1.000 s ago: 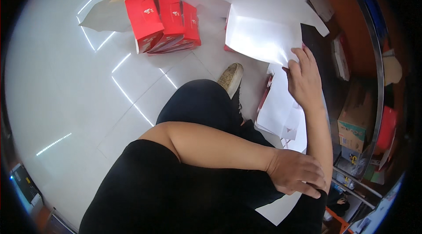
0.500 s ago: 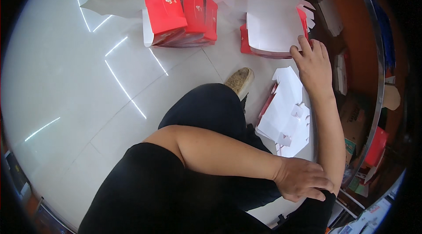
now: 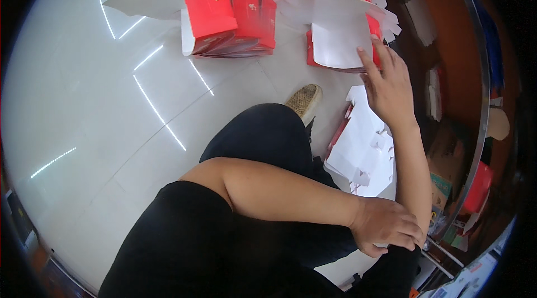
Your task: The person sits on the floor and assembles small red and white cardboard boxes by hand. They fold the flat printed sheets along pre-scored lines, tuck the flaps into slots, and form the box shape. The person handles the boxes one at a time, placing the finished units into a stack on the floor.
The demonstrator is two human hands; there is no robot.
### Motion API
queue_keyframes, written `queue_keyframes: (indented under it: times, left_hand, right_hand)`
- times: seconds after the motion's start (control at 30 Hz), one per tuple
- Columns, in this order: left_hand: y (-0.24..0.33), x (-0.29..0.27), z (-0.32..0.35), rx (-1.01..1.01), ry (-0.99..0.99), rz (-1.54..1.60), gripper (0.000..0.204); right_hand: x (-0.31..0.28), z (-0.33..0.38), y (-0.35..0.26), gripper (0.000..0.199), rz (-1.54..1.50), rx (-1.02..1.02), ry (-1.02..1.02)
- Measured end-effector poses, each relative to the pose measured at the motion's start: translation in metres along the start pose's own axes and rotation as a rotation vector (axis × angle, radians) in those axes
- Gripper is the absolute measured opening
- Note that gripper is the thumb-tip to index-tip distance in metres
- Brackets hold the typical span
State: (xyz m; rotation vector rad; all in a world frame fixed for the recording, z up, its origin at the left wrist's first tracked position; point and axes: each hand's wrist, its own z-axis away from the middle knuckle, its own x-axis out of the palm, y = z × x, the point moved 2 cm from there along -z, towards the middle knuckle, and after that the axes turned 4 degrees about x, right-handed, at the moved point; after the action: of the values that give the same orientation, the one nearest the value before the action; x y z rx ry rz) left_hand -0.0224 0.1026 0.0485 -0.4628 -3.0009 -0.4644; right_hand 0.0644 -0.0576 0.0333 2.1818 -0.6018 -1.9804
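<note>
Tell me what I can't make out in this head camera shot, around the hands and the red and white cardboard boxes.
- Right hand: seen from the back; whether its fingertips touch the unfolded white and red cardboard box is unclear.
- Left hand: curled over the knee; palm hidden.
- Flat white cardboard blanks: partly hidden by the right forearm.
- Row of red folded boxes: tops cut off by the upper edge.
- Shelf items at right: blurred by fisheye rim.

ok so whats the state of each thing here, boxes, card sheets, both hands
right hand: open, fingers spread, fingertips on the flat box blank
flat box blank: unfolded, white inside up, lying on the floor
red boxes: folded up, lying side by side on the floor
white card sheets: flat, loosely stacked beside the leg
left hand: curled, empty, resting on the right knee
</note>
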Motion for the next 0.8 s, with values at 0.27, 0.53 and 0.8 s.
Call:
queue_keyframes:
  times: [0.27, 0.53, 0.8]
  left_hand:
    - [-0.020, 0.023, 0.011, -0.294, -0.416, -0.218, 0.038]
    - [-0.054, -0.007, 0.022, -0.992, -0.788, -0.663, 0.039]
    - [-0.101, -0.022, 0.055, -1.574, -0.968, -0.405, 0.072]
  right_hand:
    - [0.083, 0.160, 0.043, 0.029, -0.331, 1.050, 0.264]
    - [0.210, 0.344, -0.037, 0.034, -0.915, 1.387, -0.207]
    - [0.054, 0.307, -0.005, 0.019, -1.655, 1.864, 0.356]
